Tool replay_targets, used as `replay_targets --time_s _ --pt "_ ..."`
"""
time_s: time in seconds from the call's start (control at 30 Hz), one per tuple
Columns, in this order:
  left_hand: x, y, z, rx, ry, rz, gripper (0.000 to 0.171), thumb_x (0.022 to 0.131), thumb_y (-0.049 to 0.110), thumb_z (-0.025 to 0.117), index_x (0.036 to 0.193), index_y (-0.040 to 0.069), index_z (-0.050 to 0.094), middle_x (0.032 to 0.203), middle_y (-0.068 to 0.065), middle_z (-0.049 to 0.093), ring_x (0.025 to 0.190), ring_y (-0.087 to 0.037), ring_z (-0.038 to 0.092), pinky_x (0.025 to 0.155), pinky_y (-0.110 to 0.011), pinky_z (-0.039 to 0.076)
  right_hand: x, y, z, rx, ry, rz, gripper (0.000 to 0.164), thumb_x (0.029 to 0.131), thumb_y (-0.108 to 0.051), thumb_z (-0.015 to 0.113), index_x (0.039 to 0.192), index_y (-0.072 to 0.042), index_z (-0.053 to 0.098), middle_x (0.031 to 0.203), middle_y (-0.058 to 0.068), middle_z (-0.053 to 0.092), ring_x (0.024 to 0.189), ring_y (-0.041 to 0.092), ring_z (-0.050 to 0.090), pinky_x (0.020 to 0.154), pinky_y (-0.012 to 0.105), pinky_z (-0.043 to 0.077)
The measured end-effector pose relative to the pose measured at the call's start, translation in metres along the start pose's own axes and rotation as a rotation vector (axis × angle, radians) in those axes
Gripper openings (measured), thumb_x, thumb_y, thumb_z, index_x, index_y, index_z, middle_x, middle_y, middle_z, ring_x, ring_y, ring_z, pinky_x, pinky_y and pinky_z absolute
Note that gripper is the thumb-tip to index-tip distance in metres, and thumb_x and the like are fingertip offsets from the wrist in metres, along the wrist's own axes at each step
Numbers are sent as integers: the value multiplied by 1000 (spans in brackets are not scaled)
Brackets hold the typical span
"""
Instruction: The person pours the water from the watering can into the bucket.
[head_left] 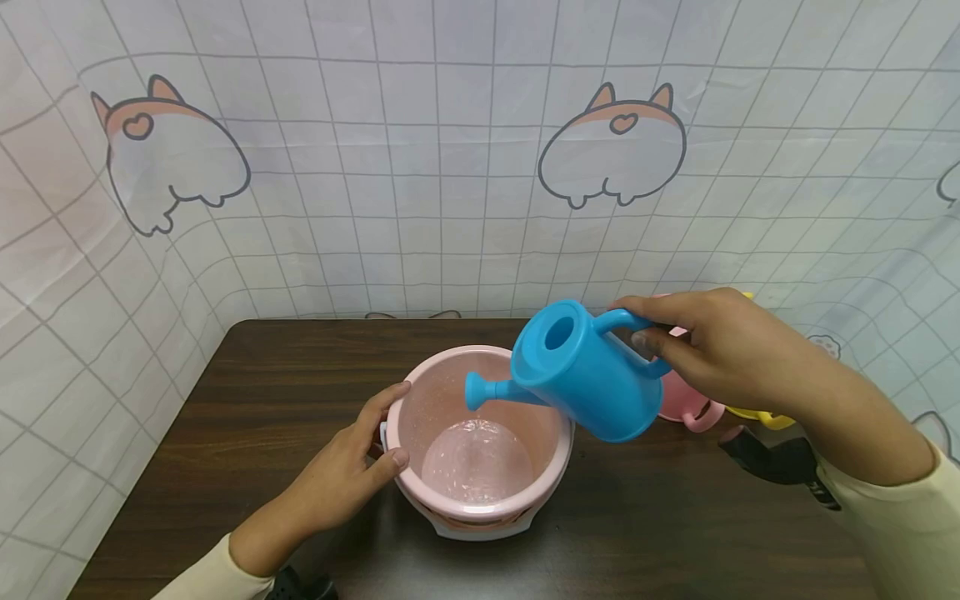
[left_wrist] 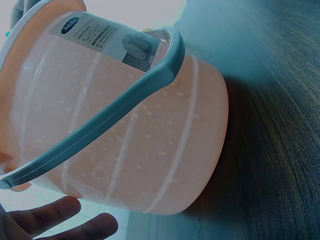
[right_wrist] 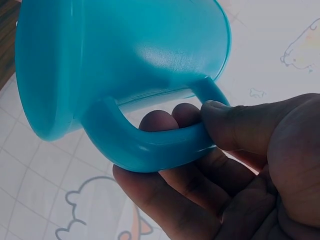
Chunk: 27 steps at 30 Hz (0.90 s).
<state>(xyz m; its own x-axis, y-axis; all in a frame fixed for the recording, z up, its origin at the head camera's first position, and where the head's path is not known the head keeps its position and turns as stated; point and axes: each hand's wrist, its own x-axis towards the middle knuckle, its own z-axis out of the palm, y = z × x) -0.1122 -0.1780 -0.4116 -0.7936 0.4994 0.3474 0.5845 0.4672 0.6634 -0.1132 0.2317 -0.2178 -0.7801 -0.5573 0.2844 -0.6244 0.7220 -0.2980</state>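
My right hand (head_left: 735,350) grips the loop handle of a blue watering can (head_left: 592,383), thumb and fingers wrapped around it in the right wrist view. Tilted to the left, the can hangs over a pink bucket (head_left: 558,467), and its spout (head_left: 487,390) is above the bucket's opening. Glinting ripples show on the bucket's bottom. With thumb and index finger over the rim, my left hand (head_left: 337,467) holds the bucket's left side. Other fingers (left_wrist: 90,227) extend outside, beside its wall. A carry handle (left_wrist: 115,110) hangs against the bucket's labelled side.
The bucket stands on a dark wooden table (head_left: 247,400). Behind my right hand are a pink handled container (head_left: 686,400) and a yellow one (head_left: 772,419), both partly hidden. A white gridded curtain (head_left: 420,208) with cartoon dogs closes off the back and sides.
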Motion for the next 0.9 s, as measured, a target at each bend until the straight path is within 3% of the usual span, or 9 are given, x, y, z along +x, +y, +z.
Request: replay_targets --time_s 0.23,0.9 --pt "0 -1 0 3 3 6 71 99 28 62 160 24 26 123 -3 65 93 -5 64 79 -41 54 1 -1 -1 -20 -12 19 41 94 -1 71 135 -1 66 117 13 73 101 32 72 80 52 57" --pt "1 -1 1 14 3 -5 72 99 30 61 160 27 24 126 -4 65 94 -6 64 79 -42 54 5 -3 0 -18 -17 16 41 94 -3 73 134 -2 67 117 12 73 101 31 72 81 51 57"
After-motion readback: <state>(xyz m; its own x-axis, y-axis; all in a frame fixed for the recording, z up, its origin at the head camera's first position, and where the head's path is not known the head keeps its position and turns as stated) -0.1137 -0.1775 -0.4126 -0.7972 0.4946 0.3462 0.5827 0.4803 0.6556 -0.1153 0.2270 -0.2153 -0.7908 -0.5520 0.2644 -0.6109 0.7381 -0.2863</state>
